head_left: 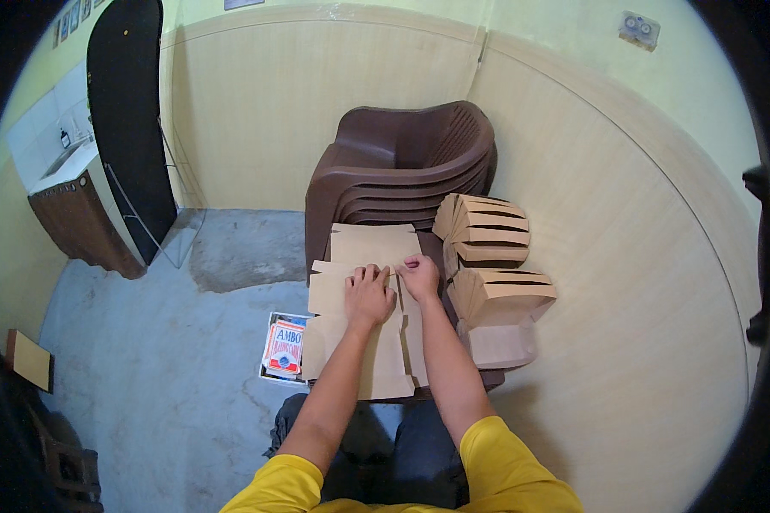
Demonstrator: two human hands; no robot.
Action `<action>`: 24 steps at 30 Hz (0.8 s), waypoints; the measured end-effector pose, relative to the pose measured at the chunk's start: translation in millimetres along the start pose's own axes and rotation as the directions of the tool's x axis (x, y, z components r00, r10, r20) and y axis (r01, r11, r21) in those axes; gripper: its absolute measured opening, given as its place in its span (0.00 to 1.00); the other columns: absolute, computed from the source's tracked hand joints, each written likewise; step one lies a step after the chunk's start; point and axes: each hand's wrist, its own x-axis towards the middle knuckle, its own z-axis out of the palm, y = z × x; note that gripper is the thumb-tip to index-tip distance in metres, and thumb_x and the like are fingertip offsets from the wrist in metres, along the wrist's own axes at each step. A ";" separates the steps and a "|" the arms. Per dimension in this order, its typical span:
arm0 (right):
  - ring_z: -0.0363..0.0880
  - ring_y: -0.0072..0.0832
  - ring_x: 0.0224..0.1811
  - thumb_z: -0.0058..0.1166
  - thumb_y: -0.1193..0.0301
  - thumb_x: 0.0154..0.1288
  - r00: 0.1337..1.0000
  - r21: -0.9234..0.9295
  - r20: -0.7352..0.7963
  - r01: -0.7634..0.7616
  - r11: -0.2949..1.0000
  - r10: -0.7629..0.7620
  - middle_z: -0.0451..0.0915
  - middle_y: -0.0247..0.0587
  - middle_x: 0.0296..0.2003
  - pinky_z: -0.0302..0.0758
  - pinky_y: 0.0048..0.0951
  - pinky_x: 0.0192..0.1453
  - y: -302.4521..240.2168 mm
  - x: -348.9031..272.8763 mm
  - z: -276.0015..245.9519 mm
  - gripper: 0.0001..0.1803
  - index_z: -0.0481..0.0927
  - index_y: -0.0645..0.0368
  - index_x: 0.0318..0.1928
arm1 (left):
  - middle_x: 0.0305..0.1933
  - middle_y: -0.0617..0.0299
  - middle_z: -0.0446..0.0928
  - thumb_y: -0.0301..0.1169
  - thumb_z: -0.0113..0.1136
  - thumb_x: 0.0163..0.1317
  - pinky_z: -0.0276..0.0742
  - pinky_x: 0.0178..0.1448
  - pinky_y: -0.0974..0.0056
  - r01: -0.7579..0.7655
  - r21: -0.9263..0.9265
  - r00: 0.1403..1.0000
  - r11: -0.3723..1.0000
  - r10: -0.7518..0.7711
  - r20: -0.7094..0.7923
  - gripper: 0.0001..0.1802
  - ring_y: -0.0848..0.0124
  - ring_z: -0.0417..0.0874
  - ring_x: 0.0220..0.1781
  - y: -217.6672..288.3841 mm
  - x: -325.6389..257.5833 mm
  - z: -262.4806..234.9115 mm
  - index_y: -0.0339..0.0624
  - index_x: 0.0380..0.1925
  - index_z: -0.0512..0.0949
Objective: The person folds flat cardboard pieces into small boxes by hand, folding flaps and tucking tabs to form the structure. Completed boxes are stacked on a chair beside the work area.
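Tan cardboard (pixel 381 363), unfolded, creased, notched along its edges, lying flat at the centre of view

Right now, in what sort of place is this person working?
Probably a household room used as a makeshift workspace: there are stacked brown chairs, a curtained sink counter and flat cardboard sheets.

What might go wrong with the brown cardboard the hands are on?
Both the left hand and right hand are working close together on the flat cardboard, so it might crease crookedly or tear there. Also, the folded cardboard pieces stand close to the right arm, so a swinging elbow could perhaps knock them over.
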 end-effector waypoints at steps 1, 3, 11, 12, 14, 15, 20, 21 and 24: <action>0.92 0.35 0.42 0.80 0.67 0.57 0.999 -0.043 0.053 0.001 0.999 0.001 0.90 0.43 0.41 0.86 0.37 0.50 -0.7 4.6 -1.2 0.16 0.90 0.60 0.43 | 0.66 0.58 0.77 0.41 0.58 0.66 0.67 0.72 0.49 0.006 -0.007 1.000 1.000 -0.005 0.023 0.31 0.57 0.72 0.72 -0.4 0.6 0.1 0.54 0.71 0.79; 0.91 0.35 0.42 0.82 0.65 0.56 0.993 -0.006 0.117 -0.025 1.000 0.025 0.91 0.42 0.40 0.85 0.37 0.50 -1.1 10.5 -2.7 0.18 0.90 0.59 0.43 | 0.66 0.58 0.77 0.42 0.58 0.66 0.67 0.72 0.49 -0.003 -0.009 1.000 1.000 0.002 -0.008 0.31 0.57 0.72 0.72 -0.8 0.8 1.0 0.53 0.71 0.79; 0.90 0.32 0.38 0.87 0.63 0.49 0.971 -0.044 0.218 -0.089 0.995 0.097 0.91 0.41 0.37 0.85 0.37 0.47 -3.3 21.8 -5.0 0.21 0.91 0.58 0.39 | 0.67 0.58 0.76 0.42 0.58 0.68 0.66 0.74 0.49 0.011 0.005 0.999 1.000 -0.010 -0.049 0.30 0.57 0.71 0.73 1.0 -0.8 4.3 0.52 0.71 0.79; 0.89 0.32 0.37 0.88 0.63 0.48 0.967 -0.048 0.228 -0.106 0.993 0.115 0.91 0.41 0.36 0.85 0.37 0.46 -4.6 24.2 -6.1 0.21 0.91 0.58 0.38 | 0.67 0.58 0.76 0.41 0.58 0.68 0.66 0.74 0.49 0.009 -0.003 0.999 1.000 -0.009 -0.047 0.30 0.57 0.71 0.73 1.0 -1.2 3.9 0.52 0.71 0.79; 0.89 0.32 0.36 0.90 0.63 0.45 0.957 -0.080 0.243 -0.141 0.987 0.156 0.91 0.41 0.35 0.85 0.37 0.45 -7.2 29.6 -8.2 0.21 0.90 0.57 0.36 | 0.66 0.59 0.77 0.41 0.58 0.68 0.67 0.73 0.49 0.002 -0.011 1.000 1.000 -0.002 -0.029 0.30 0.57 0.72 0.73 0.3 -1.2 2.5 0.52 0.71 0.79; 0.89 0.32 0.36 0.90 0.63 0.44 0.952 -0.108 0.246 -0.161 0.981 0.183 0.91 0.41 0.34 0.85 0.38 0.45 -8.2 31.3 -9.7 0.22 0.90 0.57 0.34 | 0.66 0.59 0.77 0.41 0.58 0.68 0.67 0.73 0.49 -0.004 -0.011 1.000 1.000 0.004 -0.010 0.30 0.57 0.72 0.73 -0.2 -1.7 1.9 0.52 0.70 0.79; 0.90 0.37 0.36 0.91 0.58 0.43 0.956 -0.181 0.166 -0.212 0.960 0.243 0.91 0.41 0.33 0.85 0.40 0.45 -15.2 30.8 -9.5 0.22 0.89 0.55 0.31 | 0.67 0.59 0.77 0.40 0.58 0.68 0.69 0.73 0.49 -0.057 0.004 0.998 0.998 0.057 -0.007 0.29 0.57 0.72 0.73 -3.3 -1.0 1.4 0.53 0.70 0.79; 0.90 0.38 0.37 0.90 0.57 0.43 0.947 -0.205 0.142 -0.256 0.945 0.287 0.91 0.41 0.34 0.85 0.41 0.45 -17.9 29.8 -7.5 0.22 0.89 0.54 0.31 | 0.67 0.59 0.77 0.39 0.58 0.68 0.69 0.73 0.50 -0.057 0.004 0.998 0.998 0.057 0.011 0.30 0.56 0.72 0.73 -3.7 -0.5 1.8 0.53 0.71 0.79; 0.91 0.43 0.41 0.88 0.53 0.46 0.938 -0.256 0.025 -0.327 0.910 0.344 0.92 0.43 0.35 0.85 0.45 0.48 -29.2 18.9 1.5 0.22 0.89 0.52 0.32 | 0.68 0.58 0.77 0.39 0.58 0.68 0.69 0.74 0.50 -0.069 0.022 0.997 0.997 0.068 0.033 0.30 0.56 0.72 0.73 -3.7 -5.8 3.0 0.52 0.71 0.79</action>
